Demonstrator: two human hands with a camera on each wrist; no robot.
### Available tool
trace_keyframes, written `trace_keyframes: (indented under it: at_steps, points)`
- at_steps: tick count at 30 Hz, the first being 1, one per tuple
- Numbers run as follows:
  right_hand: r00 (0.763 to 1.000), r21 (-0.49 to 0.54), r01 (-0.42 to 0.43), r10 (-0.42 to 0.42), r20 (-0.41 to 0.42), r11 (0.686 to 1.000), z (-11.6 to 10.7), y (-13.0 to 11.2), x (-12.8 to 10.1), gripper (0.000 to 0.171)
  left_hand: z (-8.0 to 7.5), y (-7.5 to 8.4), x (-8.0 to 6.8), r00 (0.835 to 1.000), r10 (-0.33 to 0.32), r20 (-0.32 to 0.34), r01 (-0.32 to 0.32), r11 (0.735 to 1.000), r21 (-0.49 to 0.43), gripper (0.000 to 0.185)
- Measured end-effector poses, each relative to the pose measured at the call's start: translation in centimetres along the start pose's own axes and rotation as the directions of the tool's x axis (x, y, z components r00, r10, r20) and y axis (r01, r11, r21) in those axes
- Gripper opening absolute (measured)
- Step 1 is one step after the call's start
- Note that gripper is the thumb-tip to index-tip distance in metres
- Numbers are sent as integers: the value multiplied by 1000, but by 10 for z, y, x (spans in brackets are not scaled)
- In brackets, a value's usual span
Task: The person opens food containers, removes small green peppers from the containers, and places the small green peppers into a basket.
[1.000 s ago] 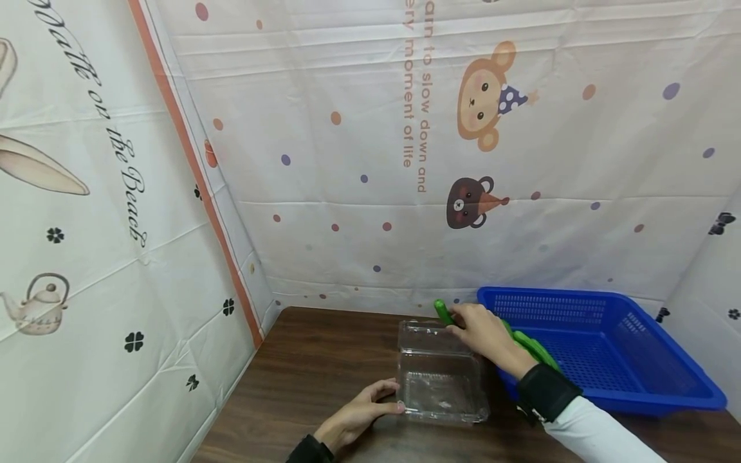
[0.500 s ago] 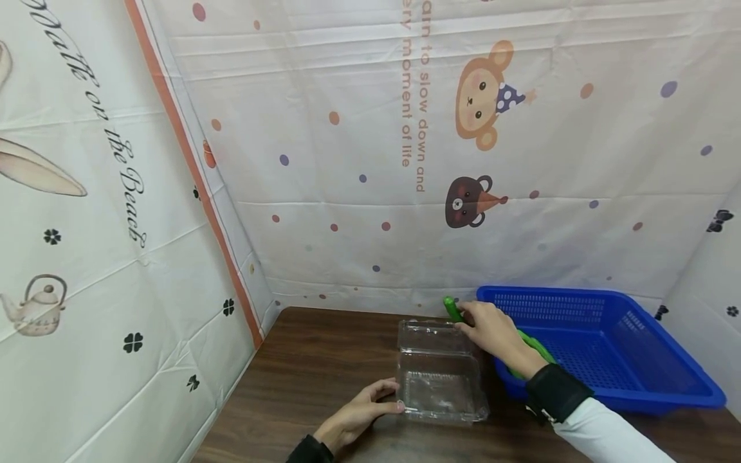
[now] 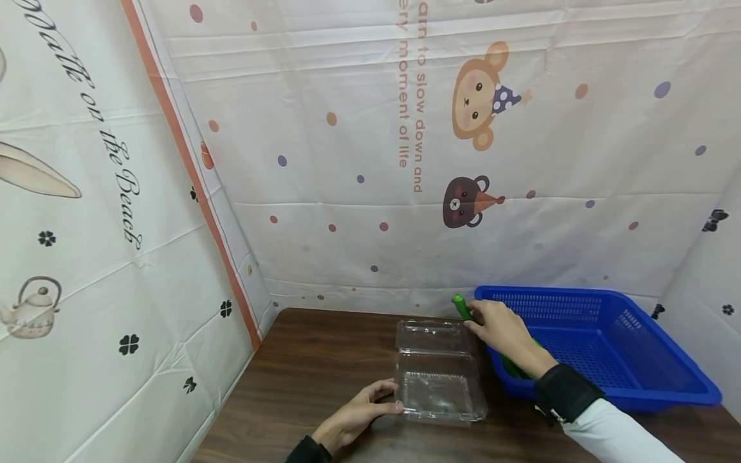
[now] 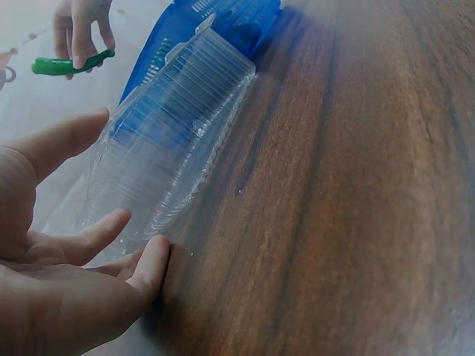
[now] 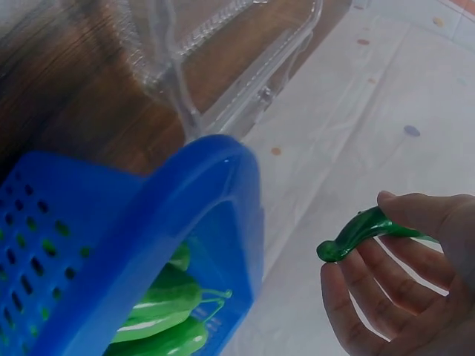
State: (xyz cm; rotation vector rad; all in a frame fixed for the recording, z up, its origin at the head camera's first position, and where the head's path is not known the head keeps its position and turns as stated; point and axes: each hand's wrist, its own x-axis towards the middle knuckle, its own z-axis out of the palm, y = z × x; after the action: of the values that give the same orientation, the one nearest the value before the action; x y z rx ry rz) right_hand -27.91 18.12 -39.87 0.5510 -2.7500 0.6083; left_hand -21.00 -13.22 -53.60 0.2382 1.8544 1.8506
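My right hand [image 3: 506, 331] pinches a long green pepper [image 3: 461, 307] between thumb and fingers, above the left rim of the blue basket. In the right wrist view the pepper [image 5: 364, 231] is curved and glossy, with part of it behind the thumb. A clear plastic clamshell box [image 3: 437, 386] lies on the table with its lid folded back. At its near left side, my left hand [image 3: 361, 411] touches the wall with extended, spread fingers, also seen in the left wrist view, where the box [image 4: 171, 133] stands beside the fingertips. More green peppers [image 5: 167, 308] lie inside the basket.
A blue perforated basket [image 3: 683, 379] stands on the right of the brown wooden table [image 3: 312, 347], close to the box. White printed cloth [image 3: 336, 161] hangs behind the table and on both sides.
My right hand has moved a little to the right with the pepper, away from the box and over the basket's edge. The left hand and the box have stayed put.
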Motion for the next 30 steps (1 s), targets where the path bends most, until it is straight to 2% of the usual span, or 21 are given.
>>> trace_keyframes:
  at_steps: [6, 30]
  points:
    - [1000, -13, -13, 13, 0, 1000, -5, 6, -5, 33, 0, -1, -1, 1000, 5, -5, -5, 1000, -1, 62]
    - [999, 40, -52, 51, 8, 998, -18, 18, -13, 37, 1, 0, -3, 1000, 5, -2, -5, 1000, 10, 63]
